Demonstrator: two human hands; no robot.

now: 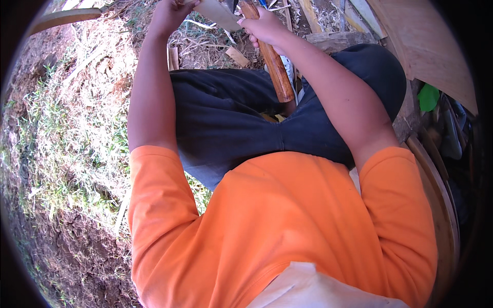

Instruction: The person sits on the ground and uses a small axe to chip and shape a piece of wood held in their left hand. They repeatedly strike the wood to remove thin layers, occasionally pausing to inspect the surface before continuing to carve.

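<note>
Head: right hand (265, 26) around wooden handle (277, 76)

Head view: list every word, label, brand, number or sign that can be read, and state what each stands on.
None can be read.
No lettering shows on the long brown wooden handle in the right hand, the flat pale piece by the left hand, or the bright orange cloth shirt.
The small blue object at the top edge is too cut off to tell.
</note>
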